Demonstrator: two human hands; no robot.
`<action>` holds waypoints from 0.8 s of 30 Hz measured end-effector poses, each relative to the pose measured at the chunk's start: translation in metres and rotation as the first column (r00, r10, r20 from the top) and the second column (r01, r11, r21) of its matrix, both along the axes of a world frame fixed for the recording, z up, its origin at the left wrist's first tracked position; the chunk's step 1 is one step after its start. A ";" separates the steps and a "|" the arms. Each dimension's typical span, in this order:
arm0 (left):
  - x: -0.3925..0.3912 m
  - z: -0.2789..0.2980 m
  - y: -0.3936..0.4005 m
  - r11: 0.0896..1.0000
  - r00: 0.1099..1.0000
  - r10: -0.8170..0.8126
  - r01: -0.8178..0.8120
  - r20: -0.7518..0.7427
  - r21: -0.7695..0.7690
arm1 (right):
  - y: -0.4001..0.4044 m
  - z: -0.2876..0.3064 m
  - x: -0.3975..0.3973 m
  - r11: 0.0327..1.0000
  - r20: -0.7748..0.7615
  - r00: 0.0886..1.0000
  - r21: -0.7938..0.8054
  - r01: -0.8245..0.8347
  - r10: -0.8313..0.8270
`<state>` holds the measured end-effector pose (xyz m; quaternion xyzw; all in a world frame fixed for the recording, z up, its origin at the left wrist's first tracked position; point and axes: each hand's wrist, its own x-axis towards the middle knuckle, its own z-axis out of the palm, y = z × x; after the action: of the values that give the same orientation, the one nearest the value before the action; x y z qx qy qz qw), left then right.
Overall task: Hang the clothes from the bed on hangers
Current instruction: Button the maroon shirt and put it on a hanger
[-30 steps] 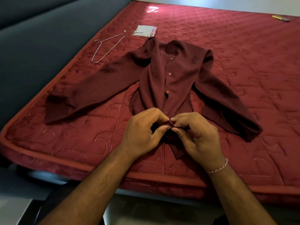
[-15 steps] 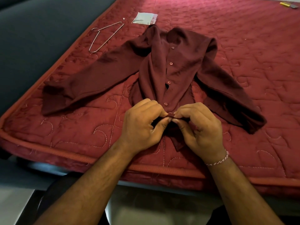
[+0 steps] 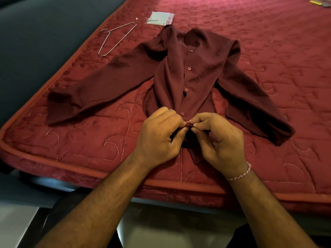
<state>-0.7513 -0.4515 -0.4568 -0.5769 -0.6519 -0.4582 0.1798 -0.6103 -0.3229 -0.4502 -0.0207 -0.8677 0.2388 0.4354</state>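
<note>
A dark maroon button-front shirt (image 3: 202, 68) lies spread on the red quilted mattress (image 3: 279, 56), sleeves flung out left and right. Near the bottom of its button strip, my left hand (image 3: 159, 136) and my right hand (image 3: 222, 142) meet, fingertips pinching the two fabric edges together at a small button. Several pink buttons run up the strip above my fingers. A bare wire hanger (image 3: 116, 39) lies flat near the mattress's left edge, well apart from both hands.
A small clear plastic packet (image 3: 159, 18) lies beyond the shirt's collar. A yellow object (image 3: 316, 2) sits at the far right corner. A dark grey padded bed frame (image 3: 44, 33) runs along the left. The mattress's near edge is just under my forearms.
Both hands have kept pinching the same spot on the button strip. The view has tilted down a little, so the shirt and hanger sit higher in the frame.
</note>
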 end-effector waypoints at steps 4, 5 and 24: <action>-0.001 -0.001 0.001 0.999 0.999 -0.002 0.004 -0.045 0.044 | 0.001 0.002 0.001 0.969 0.071 0.995 -0.241 -0.054 0.073; -0.002 -0.001 0.001 0.999 0.999 -0.004 0.007 -0.048 0.052 | 0.001 0.004 0.001 0.954 0.070 0.993 -0.293 -0.068 0.093; -0.009 0.008 -0.004 0.911 0.998 0.010 -0.034 -0.060 -0.411 | 0.001 0.013 0.010 0.806 0.019 0.985 -0.577 -0.130 0.173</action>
<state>-0.7602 -0.4559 -0.4485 -0.6072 -0.7349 -0.2920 0.0776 -0.5999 -0.3214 -0.4367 -0.0899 -0.7692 0.5220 0.3573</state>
